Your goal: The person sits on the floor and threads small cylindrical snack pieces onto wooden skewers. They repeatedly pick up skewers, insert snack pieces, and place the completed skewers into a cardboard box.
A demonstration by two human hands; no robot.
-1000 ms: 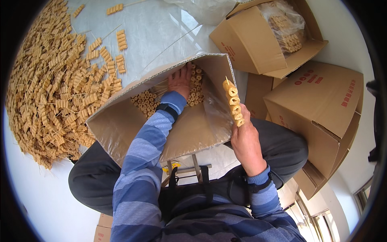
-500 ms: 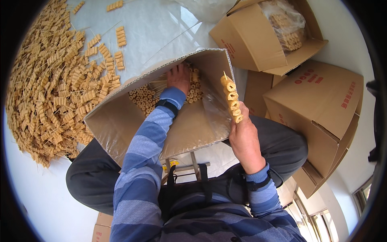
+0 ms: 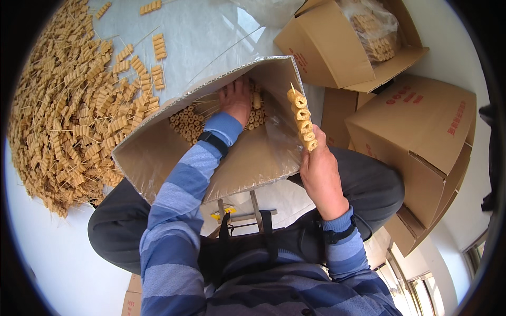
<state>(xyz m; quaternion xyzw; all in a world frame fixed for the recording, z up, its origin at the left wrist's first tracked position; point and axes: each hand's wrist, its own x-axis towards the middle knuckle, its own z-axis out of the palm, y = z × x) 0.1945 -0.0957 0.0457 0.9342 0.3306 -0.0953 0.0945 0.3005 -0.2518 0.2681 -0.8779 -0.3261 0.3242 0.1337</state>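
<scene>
The left hand (image 3: 237, 97) is reaching into the tilted cardboard box (image 3: 158, 152) at the centre of the frame, its fingers curling down onto the loose tan rings (image 3: 187, 121) lying at the box's far end; whether it is gripping any of them cannot be told. The right hand (image 3: 319, 171), right of centre, is closing around the lower end of a skewer (image 3: 301, 118) threaded with a row of the same rings, holding it upright just beside the box's right wall. A large heap of finished skewers (image 3: 63, 116) is lying across the upper left of the frame on a white sheet (image 3: 211, 31). Other cardboard boxes (image 3: 421, 126) are standing at the upper right.
</scene>
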